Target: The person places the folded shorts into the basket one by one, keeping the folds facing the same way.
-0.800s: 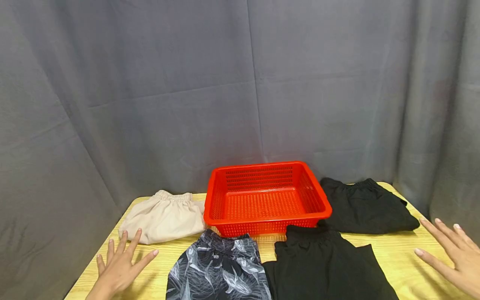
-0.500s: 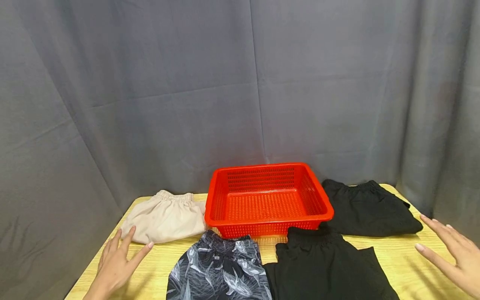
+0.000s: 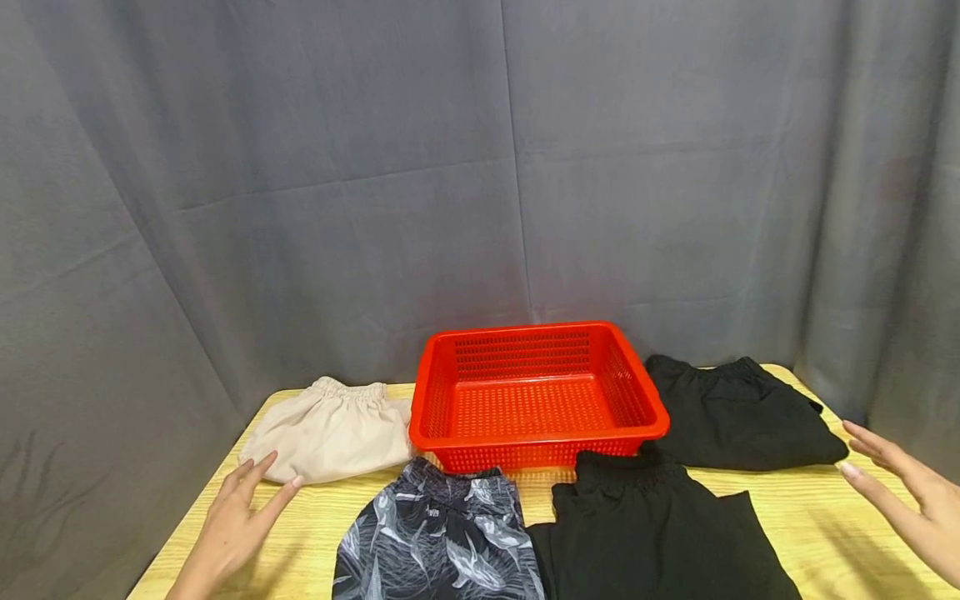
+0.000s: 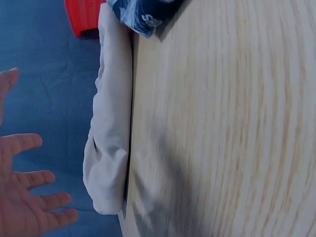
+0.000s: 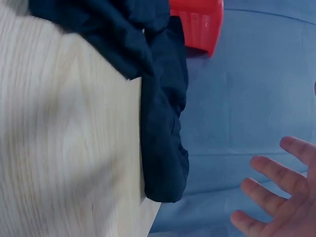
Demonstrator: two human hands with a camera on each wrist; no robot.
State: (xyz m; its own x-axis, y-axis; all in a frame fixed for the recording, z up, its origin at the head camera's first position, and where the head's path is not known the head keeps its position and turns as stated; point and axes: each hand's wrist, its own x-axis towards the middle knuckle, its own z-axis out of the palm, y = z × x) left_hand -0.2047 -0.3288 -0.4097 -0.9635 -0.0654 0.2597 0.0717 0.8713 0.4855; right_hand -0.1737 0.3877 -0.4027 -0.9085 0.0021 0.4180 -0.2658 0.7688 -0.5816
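My left hand [image 3: 234,525] hovers over the table's left side with fingers extended and thumb apart, holding nothing. Nearest to it lies a folded beige garment with an elastic waistband [image 3: 330,433], also seen in the left wrist view as a pale roll of cloth [image 4: 111,113]. At the far right my right hand [image 3: 918,504] is held above the wood, fingers straight, with nothing in it. Close by is a folded black garment [image 3: 738,417]. Between the hands, in front, lie black-and-grey patterned shorts [image 3: 442,542] and another black garment with a gathered waistband [image 3: 660,533].
A red plastic basket [image 3: 536,408] with perforated sides stands at the back middle, nothing inside it. The light wood table [image 3: 817,517] ends at grey curtains [image 3: 375,208] behind and at both sides. Hand shadows fall on the wood.
Both hands have turned from palm-down with spread fingers to more sideways, with fingers closer together. The left hand dips slightly. The garments and basket stay in place.
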